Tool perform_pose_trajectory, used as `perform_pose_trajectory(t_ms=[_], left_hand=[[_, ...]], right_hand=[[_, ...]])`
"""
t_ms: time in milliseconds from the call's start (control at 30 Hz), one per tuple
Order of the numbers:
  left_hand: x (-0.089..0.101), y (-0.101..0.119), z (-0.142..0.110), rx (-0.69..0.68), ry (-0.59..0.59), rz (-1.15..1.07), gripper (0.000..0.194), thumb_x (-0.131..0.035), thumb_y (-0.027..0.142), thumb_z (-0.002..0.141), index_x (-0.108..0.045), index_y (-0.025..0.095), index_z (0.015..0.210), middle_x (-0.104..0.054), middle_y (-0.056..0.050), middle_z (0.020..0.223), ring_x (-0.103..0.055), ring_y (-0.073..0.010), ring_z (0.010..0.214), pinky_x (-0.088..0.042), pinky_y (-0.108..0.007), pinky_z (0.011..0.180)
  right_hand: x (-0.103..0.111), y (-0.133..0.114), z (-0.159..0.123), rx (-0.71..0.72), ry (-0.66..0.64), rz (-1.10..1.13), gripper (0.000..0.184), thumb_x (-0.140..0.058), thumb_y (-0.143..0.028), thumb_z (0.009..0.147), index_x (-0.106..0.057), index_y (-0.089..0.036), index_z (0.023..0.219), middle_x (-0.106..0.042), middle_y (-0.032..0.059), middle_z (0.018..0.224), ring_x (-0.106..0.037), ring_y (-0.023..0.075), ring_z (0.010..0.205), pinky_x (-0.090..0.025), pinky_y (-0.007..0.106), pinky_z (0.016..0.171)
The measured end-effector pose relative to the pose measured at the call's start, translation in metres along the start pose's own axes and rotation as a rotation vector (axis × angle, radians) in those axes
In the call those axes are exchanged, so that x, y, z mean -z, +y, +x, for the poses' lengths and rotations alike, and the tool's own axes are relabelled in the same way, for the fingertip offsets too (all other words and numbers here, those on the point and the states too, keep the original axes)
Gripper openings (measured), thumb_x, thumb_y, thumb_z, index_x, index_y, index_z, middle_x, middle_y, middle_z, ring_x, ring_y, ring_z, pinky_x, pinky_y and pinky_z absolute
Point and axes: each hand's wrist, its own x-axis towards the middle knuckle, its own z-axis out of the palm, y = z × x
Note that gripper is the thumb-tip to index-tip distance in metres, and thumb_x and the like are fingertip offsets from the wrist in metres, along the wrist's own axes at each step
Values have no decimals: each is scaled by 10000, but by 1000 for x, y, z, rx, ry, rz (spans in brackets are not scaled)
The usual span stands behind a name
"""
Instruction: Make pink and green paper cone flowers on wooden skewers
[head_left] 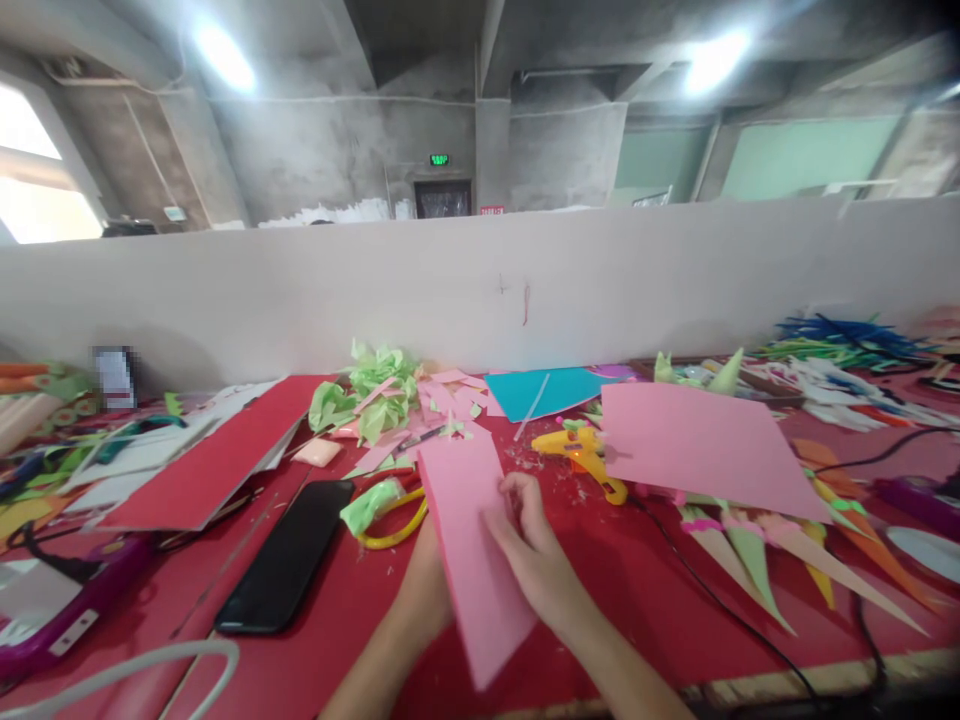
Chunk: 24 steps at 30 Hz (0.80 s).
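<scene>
Grey concrete walls (pixel 315 150) and bright ceiling lights (pixel 225 57) fill the far part of the head view, with a lit green sign (pixel 439 160) over a dark doorway (pixel 442 198). Nearer, a low white partition (pixel 420 285) runs across behind a red table (pixel 637 600) crowded with craft pieces. At the middle, close to the person, a folded pink sheet (pixel 469 560) is held tilted over the table. The right hand (pixel 532 530) grips its right edge, thumb laid on the face and fingers bent at the side. The left hand (pixel 435 555) reaches behind the same sheet and is mostly hidden, so I cannot tell how its fingers are set. Just left of the sheet lies a yellow loop handle (pixel 386 542) with a pale green scrap (pixel 371 508) against it, then a black phone (pixel 285 560), and further left a long red sheet (pixel 225 450) over white ones. Beyond are crumpled light green paper (pixel 382 385), pink scraps and a blue sheet (pixel 544 390). To the right, a yellow glue gun (pixel 581 452) sits beside a flat pink sheet (pixel 697 440), and narrow paper cones (pixel 750 565) stick out from under its near edge
</scene>
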Motion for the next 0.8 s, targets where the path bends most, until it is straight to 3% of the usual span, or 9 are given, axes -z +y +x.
perform_pose_trajectory(t_ms=[133,300,467,567,700,800], left_hand=[[6,7,2,70,-26,-43,458,-502,497,716,-566,168,1027,-621,-77,981,-578,-210,847,-478,-327,746],[6,4,-5,-36,-242,31,479,-619,407,669,-514,192,1084,-608,-71,986,-565,-202,907,-447,-305,818],[5,7,-9,-69,-234,19,541,-600,389,698,-459,212,1189,-510,-98,1199,-502,-245,1062,-425,-333,875],[7,11,-10,-85,-260,57,492,-587,392,708,-497,227,1163,-536,-88,1175,-516,-247,1047,-446,-335,852],[13,10,-8,-121,-156,160,394,-530,376,751,-540,229,1116,-556,-77,1150,-495,-232,1076,-430,-330,878],[14,10,-7,-234,-124,328,280,-515,290,763,-590,220,1023,-575,-74,1103,-477,-225,1086,-401,-345,907]], right_hand=[[-1,-1,1,-102,-22,195,274,-438,-486,778,-378,-235,872,-461,-17,865,-484,140,820,-399,272,775],[-5,-4,-3,-91,-105,286,294,-447,-500,772,-377,-238,886,-468,-21,860,-508,134,818,-424,258,755],[-3,1,-4,-5,-90,154,297,-439,-465,795,-392,-234,976,-462,15,968,-481,148,941,-404,265,833],[0,2,-3,-12,-139,121,313,-390,-482,816,-398,-235,1008,-474,29,1009,-499,153,946,-413,279,841],[5,-4,-7,8,-263,162,385,-355,-508,822,-425,-246,1095,-516,39,1078,-512,162,992,-410,295,870],[9,-12,-11,47,-314,167,451,-433,-483,795,-423,-248,1180,-528,61,1126,-499,189,1042,-414,317,869]])
